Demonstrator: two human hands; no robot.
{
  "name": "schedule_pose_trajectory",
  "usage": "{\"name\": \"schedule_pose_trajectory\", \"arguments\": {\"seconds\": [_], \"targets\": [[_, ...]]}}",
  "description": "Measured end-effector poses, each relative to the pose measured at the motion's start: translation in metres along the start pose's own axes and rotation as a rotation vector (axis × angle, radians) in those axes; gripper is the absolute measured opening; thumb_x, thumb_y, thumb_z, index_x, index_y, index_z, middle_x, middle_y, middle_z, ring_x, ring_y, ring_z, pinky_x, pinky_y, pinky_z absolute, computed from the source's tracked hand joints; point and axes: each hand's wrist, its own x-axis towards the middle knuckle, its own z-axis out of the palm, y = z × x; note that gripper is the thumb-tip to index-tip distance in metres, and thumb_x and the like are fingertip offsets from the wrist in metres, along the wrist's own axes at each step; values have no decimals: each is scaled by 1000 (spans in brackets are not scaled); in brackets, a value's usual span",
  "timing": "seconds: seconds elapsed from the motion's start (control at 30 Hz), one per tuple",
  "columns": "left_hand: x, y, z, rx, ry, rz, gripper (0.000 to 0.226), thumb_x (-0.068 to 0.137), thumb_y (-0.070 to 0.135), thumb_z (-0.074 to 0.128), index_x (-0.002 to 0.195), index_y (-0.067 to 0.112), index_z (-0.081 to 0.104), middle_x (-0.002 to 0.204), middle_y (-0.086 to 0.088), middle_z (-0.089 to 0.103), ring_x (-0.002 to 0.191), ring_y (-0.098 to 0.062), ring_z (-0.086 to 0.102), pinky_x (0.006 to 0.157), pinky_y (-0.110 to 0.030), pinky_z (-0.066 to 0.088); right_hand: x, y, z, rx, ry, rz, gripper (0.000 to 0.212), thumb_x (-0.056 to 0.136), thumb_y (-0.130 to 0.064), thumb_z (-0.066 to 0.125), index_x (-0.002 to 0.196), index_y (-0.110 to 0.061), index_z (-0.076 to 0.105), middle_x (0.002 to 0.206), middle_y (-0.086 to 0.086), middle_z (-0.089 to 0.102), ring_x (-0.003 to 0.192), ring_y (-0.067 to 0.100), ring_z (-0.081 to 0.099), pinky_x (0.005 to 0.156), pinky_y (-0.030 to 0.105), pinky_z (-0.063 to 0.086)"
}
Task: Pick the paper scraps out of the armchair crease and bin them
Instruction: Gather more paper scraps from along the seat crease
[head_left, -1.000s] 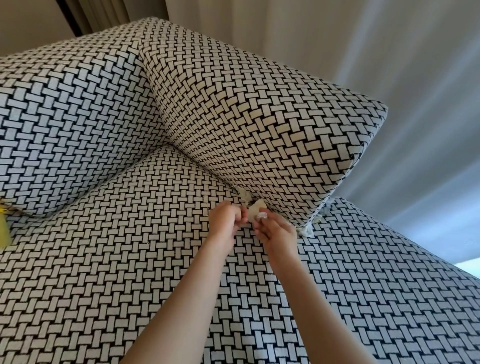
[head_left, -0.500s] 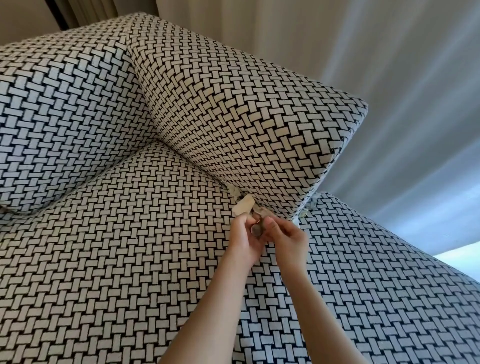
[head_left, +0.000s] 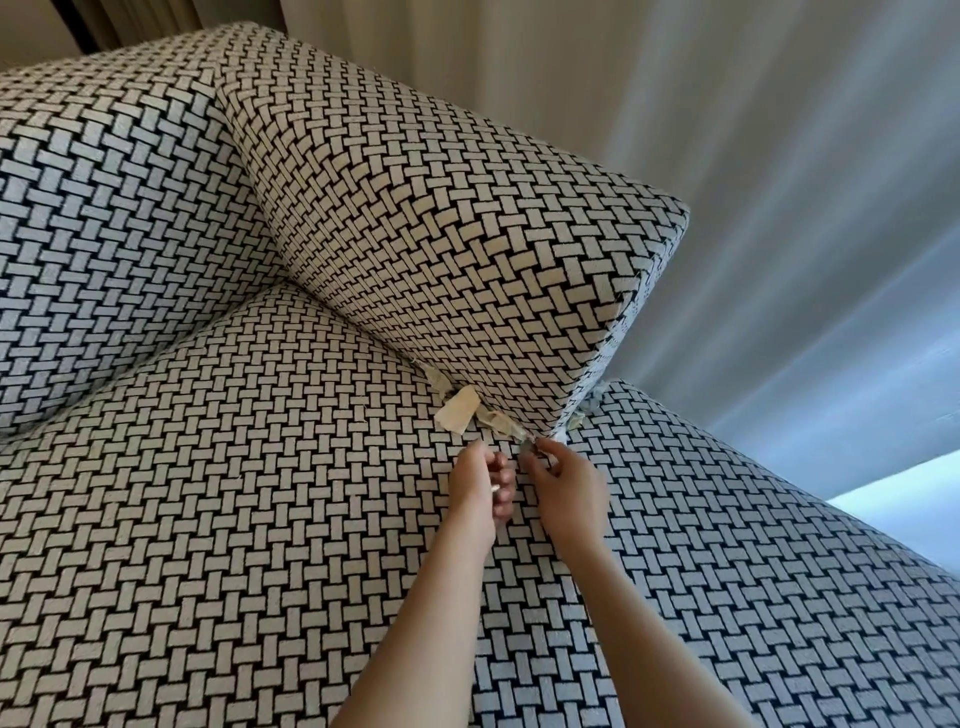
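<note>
Nearest, I see the left hand (head_left: 478, 491) clenched on a white sliver of paper (head_left: 494, 487); the right hand (head_left: 569, 491) pinches a scrap (head_left: 529, 448) at the front end of the crease (head_left: 363, 326). Beyond, more paper scraps (head_left: 458, 415) jut out under the armrest (head_left: 467, 234); open seat (head_left: 234, 467) lies to their left

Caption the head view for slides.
Left hand and right hand beside torn beige paper scraps in crease of black-and-white woven armchair.
</note>
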Motion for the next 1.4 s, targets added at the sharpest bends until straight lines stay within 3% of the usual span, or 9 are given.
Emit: {"name": "schedule_pose_trajectory", "arguments": {"seconds": [0.13,0.33,0.43,0.6,0.87,1.07,1.17,1.3,1.4], "targets": [[-3,5,-1,-76,-40,-33,26,92,14,37,71,8,52,57,-6,69,44,-14,64,36,-15,47,4,1,-4,230,-15,64,22,94,-30,49,89,-26,69,59,-8,58,51,10,49,47,21,34],[2,3,1,-52,12,22,21,91,16,43,96,3,60,89,-10,68,74,-17,64,45,-21,54,-10,2,-16,658,-194,7,9,82,-13,66,80,-21,72,61,-11,67,56,-2,58,54,12,46],[3,3,3,-51,22,4,18,92,18,45,86,5,56,83,-10,62,69,-16,61,43,-20,53,-8,-1,-15,684,-190,58,5,78,-17,70,77,-22,71,58,-9,65,50,0,56,49,12,45],[-3,-12,31,-155,-84,-140,26,94,15,49,71,5,50,51,-4,58,34,-7,53,34,-16,47,13,7,-27,881,146,324,7,91,-15,55,93,-12,61,61,-1,53,45,7,47,42,16,43],[14,-12,48,-190,2,-125,34,96,20,36,63,13,37,35,7,28,22,-3,22,27,-10,13,52,28,-28,163,151,87,26,90,-22,52,116,-22,58,57,-5,53,48,11,48,49,26,41],[18,-16,53,-149,74,-104,32,93,19,39,61,15,35,49,5,27,23,-4,20,28,-10,12,83,22,-34,-273,-60,46,29,90,-31,52,118,-30,56,98,5,67,80,24,64,64,31,52],[18,-16,49,-143,32,-126,32,93,20,39,62,15,34,44,6,28,23,-4,20,27,-11,12,84,22,-36,-326,-41,-7,26,92,-28,49,116,-26,59,100,5,68,85,24,62,65,31,49],[18,-16,47,-137,-10,-128,33,92,18,38,60,16,33,34,8,28,23,-4,21,26,-11,12,69,34,-33,-121,105,-36,25,93,-33,49,104,-20,67,83,2,69,67,17,56,51,25,36],[19,-17,48,-146,-4,-108,34,92,17,37,59,16,31,33,8,29,23,-4,22,26,-10,12,67,36,-33,-36,88,-56,26,92,-35,49,102,-21,68,81,0,70,64,14,57,56,28,42]]}}
